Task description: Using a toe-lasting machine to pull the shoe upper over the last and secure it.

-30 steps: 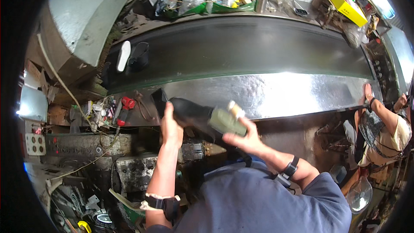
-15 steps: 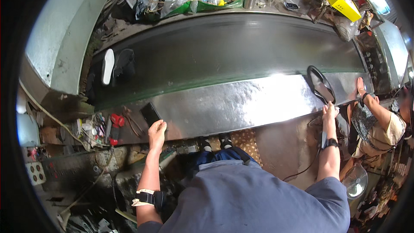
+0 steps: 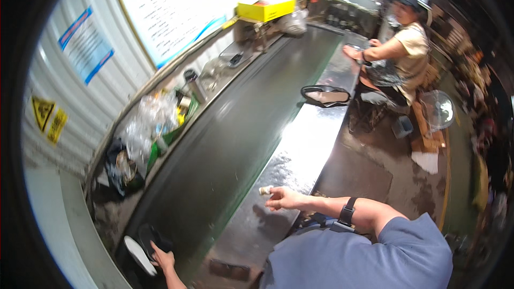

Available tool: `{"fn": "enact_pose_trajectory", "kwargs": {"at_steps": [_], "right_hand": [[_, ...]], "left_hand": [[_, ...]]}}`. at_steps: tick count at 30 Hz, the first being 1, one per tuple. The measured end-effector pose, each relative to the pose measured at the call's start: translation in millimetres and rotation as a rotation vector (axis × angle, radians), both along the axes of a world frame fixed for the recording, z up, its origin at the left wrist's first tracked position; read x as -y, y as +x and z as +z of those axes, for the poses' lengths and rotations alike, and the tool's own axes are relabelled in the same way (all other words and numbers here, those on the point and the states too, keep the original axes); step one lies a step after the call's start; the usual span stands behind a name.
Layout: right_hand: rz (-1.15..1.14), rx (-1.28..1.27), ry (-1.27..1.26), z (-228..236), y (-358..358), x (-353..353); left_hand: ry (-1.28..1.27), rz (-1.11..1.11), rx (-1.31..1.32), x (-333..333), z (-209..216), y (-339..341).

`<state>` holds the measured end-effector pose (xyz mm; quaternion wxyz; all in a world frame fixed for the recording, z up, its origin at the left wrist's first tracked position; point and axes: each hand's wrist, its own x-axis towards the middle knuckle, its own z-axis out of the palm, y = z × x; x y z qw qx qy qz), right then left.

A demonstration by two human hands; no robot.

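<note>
At the near left end of the dark conveyor belt (image 3: 214,155), our left hand (image 3: 162,259) rests fingers spread on a black shoe (image 3: 152,235) lying beside a white insole (image 3: 138,254), its long axis running away up the belt. Farther right, our right hand (image 3: 284,199) pinches a small pale cylinder (image 3: 265,190) above the steel counter (image 3: 300,150).

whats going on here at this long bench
A person in a blue shirt works at a long dark belt edged by a metal counter. Their left hand rests on a dark shoe piece beside a white insole on the belt. Their right hand pinches a small pale object above the counter. Further along lies a black shoe sole, near a seated co-worker.
</note>
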<state>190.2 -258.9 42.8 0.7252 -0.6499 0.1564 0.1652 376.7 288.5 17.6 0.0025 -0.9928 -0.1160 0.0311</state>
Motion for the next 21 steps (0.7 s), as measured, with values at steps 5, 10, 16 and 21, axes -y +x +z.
{"fn": "enact_pose_trajectory", "kwargs": {"at_steps": [5, 10, 16, 21], "right_hand": [[-0.063, -0.173, 0.228, -6.7, 11.7, -17.1], [-0.178, -0.396, 0.622, 2.9, 33.1, -65.4], [-0.313, -0.500, 0.720, -13.3, 11.4, -54.2], [-0.303, -0.396, 0.877, -9.0, -16.1, -30.1]], "left_hand": [[-1.029, -0.509, -0.272, 121.1, 61.1, 38.6], [-1.106, -0.213, 0.153, 31.7, 32.6, 65.4], [-0.003, 0.374, 0.138, -146.6, -68.2, 49.5], [-0.256, 0.598, 0.179, -160.0, -93.6, 44.1]]}}
